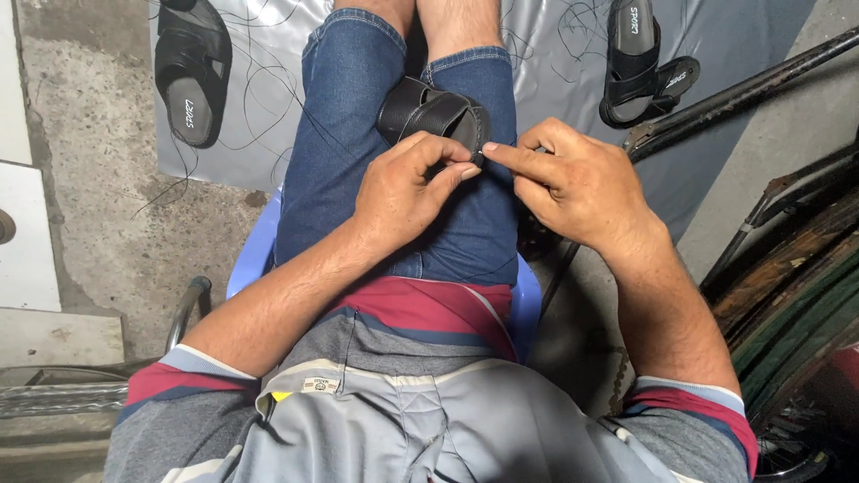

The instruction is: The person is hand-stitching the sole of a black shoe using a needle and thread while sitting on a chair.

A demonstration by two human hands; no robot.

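grey shirt front [403, 420] with red and blue bands is seen closest. black sandal [434, 114] is lain on the denim lap [358, 116], braced between the thighs, apparently so its strap edge is steadied. left hand [403, 192] is curled, thumb and forefinger pinched at that edge. right hand [573, 183] is loosely closed, forefinger pressed to the same spot; whether anything is pinched cannot be told. loose black thread [268, 89] and other sandals [192, 72] are noted on the grey sheet [537, 54].

Head camera looks straight down, close over the lap.
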